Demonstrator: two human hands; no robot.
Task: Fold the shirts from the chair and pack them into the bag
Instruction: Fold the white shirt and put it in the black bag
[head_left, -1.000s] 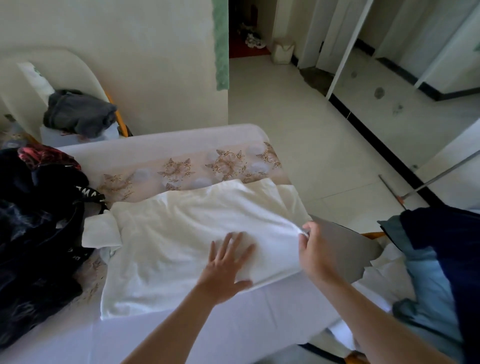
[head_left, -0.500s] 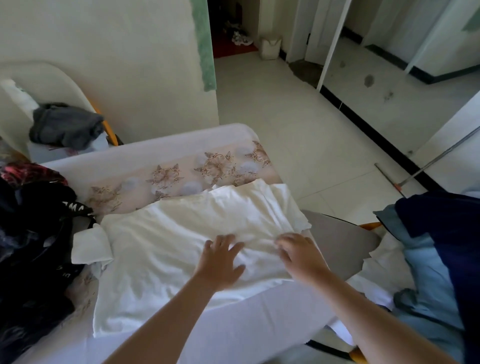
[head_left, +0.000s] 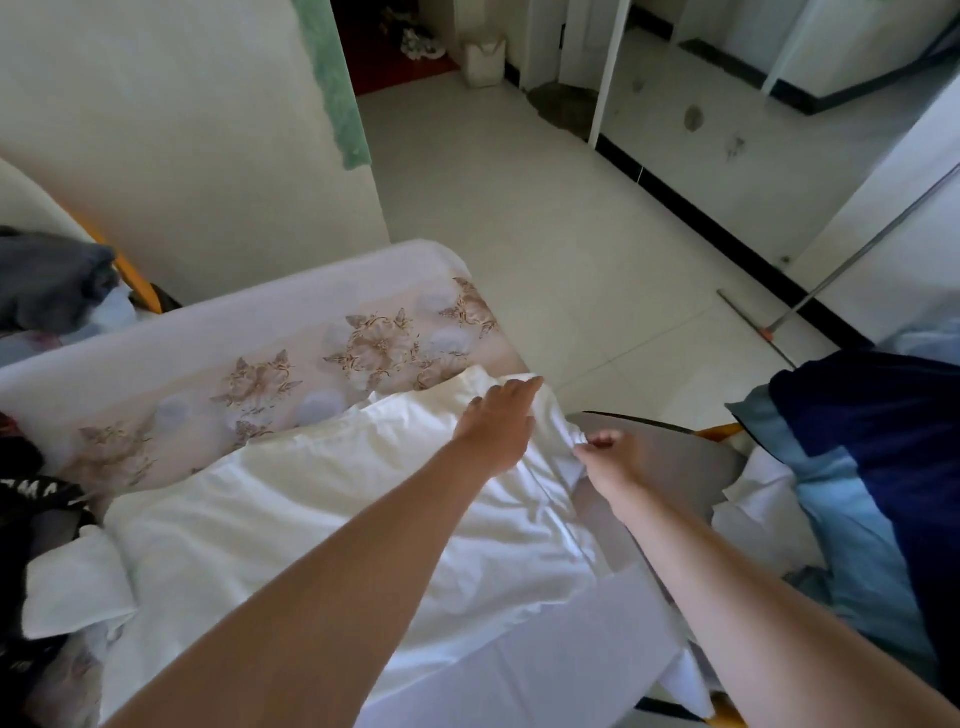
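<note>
The white shirt lies spread on the table, its right edge at the table's rim. The left hand presses its far right corner, fingers straight. The right hand pinches that edge, with open floor beyond.

Both bare forearms are stretching forward. The left hand is lying palm down, fingers straight and together. The right hand, just beside it, is pinching the white shirt with curled fingers.
</note>
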